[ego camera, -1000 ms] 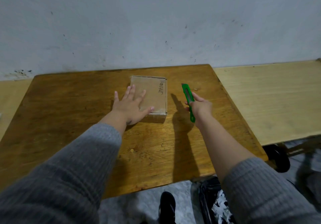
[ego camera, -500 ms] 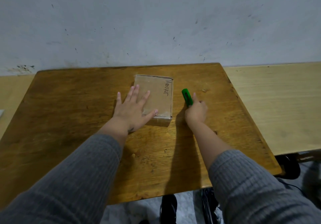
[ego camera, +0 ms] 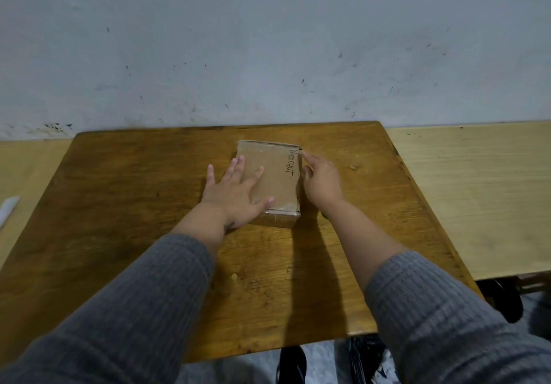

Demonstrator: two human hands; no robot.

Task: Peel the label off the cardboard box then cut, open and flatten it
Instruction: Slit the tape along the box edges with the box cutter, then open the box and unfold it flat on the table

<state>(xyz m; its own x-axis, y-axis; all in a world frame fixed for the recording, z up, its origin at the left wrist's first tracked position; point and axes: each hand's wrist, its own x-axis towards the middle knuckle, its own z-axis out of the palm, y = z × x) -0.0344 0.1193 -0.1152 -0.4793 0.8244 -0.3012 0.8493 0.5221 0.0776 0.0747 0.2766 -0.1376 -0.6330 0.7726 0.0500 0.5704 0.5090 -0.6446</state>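
A flat brown cardboard box point(ego camera: 275, 175) with black handwriting along its right edge lies on the dark wooden table point(ego camera: 143, 210), towards the back middle. My left hand point(ego camera: 235, 193) rests flat on the box's left half with its fingers spread. My right hand point(ego camera: 322, 181) presses against the box's right side, index finger at the far right corner. It holds a green cutter point(ego camera: 324, 214); only a small green tip shows below the wrist, and the blade end is hidden by the hand.
A pale wooden table point(ego camera: 477, 193) adjoins on the right and another pale surface on the left carries a white object point(ego camera: 7, 208). A grey wall stands right behind the table. Dark items lie on the floor below the front edge.
My right hand has moved left and forward with the green cutter, from beside the box to against its right side. The left hand has stayed flat on the box.
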